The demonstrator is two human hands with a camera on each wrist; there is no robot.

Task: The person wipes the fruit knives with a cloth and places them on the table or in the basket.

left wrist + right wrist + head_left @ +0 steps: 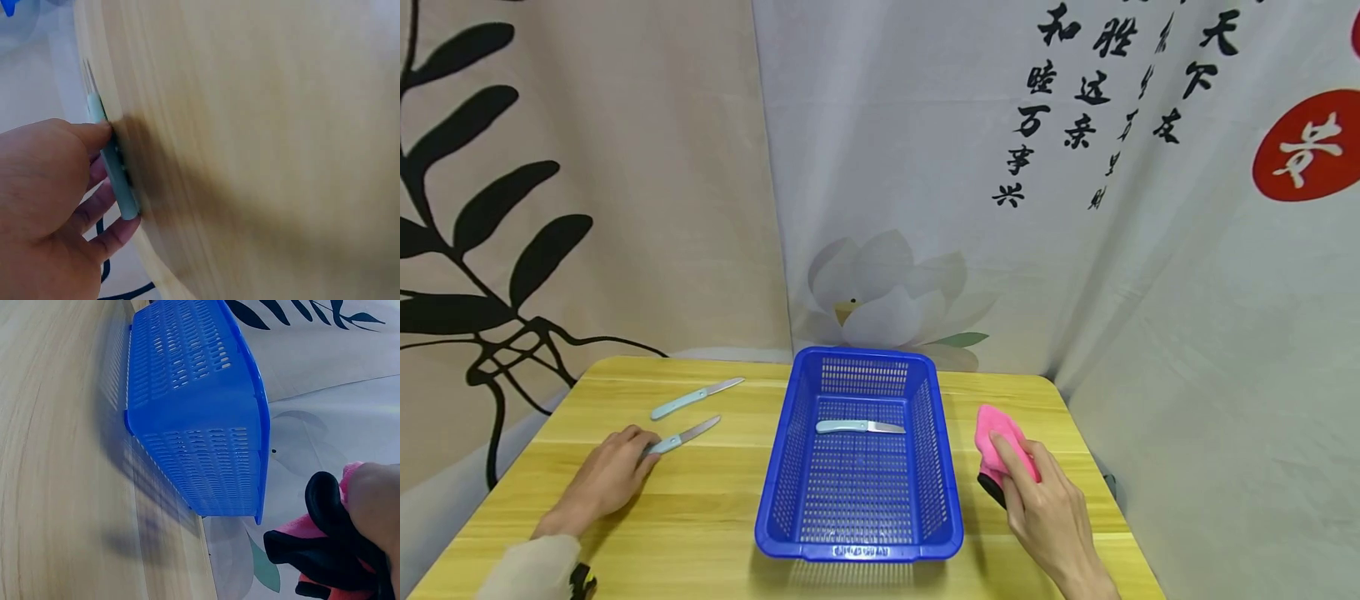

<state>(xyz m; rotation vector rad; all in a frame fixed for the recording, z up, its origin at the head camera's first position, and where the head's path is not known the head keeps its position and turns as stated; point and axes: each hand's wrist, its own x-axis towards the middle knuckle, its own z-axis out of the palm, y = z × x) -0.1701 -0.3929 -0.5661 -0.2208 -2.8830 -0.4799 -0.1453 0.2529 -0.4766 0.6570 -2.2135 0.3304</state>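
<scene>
At the left of the head view, my left hand [613,471] holds a small knife [668,445] by its pale blue handle. The left wrist view shows the thumb and fingers round that handle [114,165], close over the wood. A second knife [688,402] with a similar handle lies just beyond, its blade toward the right. Inside the blue basket [951,492] a third knife [844,426] lies crosswise on the bottom. My right hand [1048,504] grips a bunched pink cloth [996,429] with black edging [322,559], to the right of the basket.
The slatted plastic basket stands mid-table on the light wooden table [700,533]. Behind the table hangs a printed curtain [910,183] with leaves, a lotus and black lettering. It continues down the right side, close to the table's edge.
</scene>
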